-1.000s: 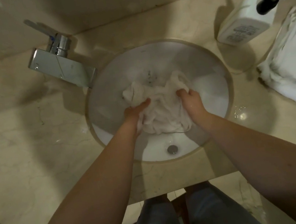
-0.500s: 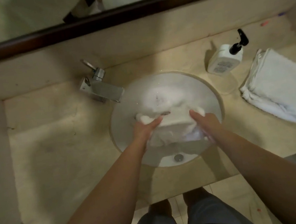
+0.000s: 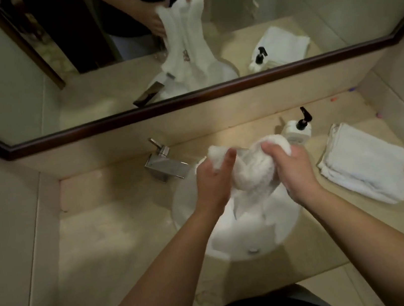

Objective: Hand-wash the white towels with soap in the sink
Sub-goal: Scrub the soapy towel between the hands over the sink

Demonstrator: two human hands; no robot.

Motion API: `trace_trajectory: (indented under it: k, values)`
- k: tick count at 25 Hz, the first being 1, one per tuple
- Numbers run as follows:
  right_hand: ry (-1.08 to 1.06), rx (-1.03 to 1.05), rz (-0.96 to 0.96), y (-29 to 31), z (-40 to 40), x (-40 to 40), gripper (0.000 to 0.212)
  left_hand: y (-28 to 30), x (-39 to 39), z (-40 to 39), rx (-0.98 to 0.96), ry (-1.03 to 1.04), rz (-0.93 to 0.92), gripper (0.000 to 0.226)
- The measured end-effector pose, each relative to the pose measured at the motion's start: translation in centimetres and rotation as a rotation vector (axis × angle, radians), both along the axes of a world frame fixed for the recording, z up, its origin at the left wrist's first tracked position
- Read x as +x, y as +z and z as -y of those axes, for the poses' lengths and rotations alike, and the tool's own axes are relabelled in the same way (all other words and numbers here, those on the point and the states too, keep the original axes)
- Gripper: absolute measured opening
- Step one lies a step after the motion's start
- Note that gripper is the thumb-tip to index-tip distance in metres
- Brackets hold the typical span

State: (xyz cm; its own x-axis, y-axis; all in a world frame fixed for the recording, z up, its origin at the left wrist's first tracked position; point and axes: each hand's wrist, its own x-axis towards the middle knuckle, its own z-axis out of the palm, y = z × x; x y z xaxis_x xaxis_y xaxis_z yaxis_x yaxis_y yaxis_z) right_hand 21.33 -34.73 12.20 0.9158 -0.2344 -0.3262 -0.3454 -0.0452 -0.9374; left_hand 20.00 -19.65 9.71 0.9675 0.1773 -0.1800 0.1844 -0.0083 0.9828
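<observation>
Gripping towel [image 3: 249, 172] over sink [image 3: 186, 208], soap bottle [image 3: 297, 129] behind, folded towels [image 3: 364, 166] right

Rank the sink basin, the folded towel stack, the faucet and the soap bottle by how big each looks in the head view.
1. Sink basin, clearly largest.
2. Folded towel stack on the counter.
3. Faucet and soap bottle: they look alike, and the held towel hides part of the bottle, so I won't rank them.

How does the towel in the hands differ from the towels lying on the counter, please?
The held towel is bunched and hangs into the sink, gripped by the left hand and right hand; the counter towels lie folded flat in a stack, untouched, right of the sink. Both are white.
</observation>
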Motion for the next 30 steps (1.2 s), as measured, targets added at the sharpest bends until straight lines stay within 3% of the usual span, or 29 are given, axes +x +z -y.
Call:
trace_trajectory:
  k: [5, 8, 10, 13, 15, 18, 21, 24, 28, 30]
  values:
    - [-0.336, 0.327, -0.037, 2.5, -3.9, 3.6, 0.017, 4.4, 2.7, 3.9, -0.225, 0.370, -0.108, 0.036]
    - [-0.250, 0.260, -0.059, 1.3, -5.4, 3.7, 0.024, 4.3, 4.5, 4.1, -0.260, 0.492, -0.244, 0.037]
    - [-0.141, 0.088, -0.049, 0.1, -6.1, 1.9, 0.038, 3.4, 5.3, 3.2, -0.196, 0.478, -0.288, 0.037]
    - [-0.065, -0.081, 0.057, -0.7, -5.9, 0.9, 0.036, 2.0, 5.0, 2.8, -0.140, 0.402, -0.359, 0.045]
    - [-0.088, -0.140, 0.077, -1.0, -5.2, 2.1, 0.036, 1.6, 3.7, 3.4, -0.212, 0.290, -0.394, 0.053]
    - [-0.151, -0.118, -0.015, -0.8, -4.7, 4.5, 0.038, 2.1, 3.0, 4.7, -0.278, 0.184, -0.407, 0.064]
    - [-0.073, -0.119, -0.040, -0.8, -5.2, 3.0, 0.043, 3.0, 4.3, 4.6, -0.327, 0.333, -0.434, 0.048]
    - [0.004, -0.088, -0.003, -0.5, -4.7, 1.4, 0.041, 3.2, 5.3, 3.7, -0.368, 0.348, -0.496, 0.050]
    - [-0.090, -0.087, -0.032, -0.1, -3.8, 5.0, 0.042, 2.7, 4.5, 5.1, -0.315, 0.241, -0.494, 0.057]
    - [-0.080, -0.082, -0.090, -0.1, -3.9, 5.2, 0.042, 2.6, 4.4, 5.4, -0.269, 0.283, -0.472, 0.052]
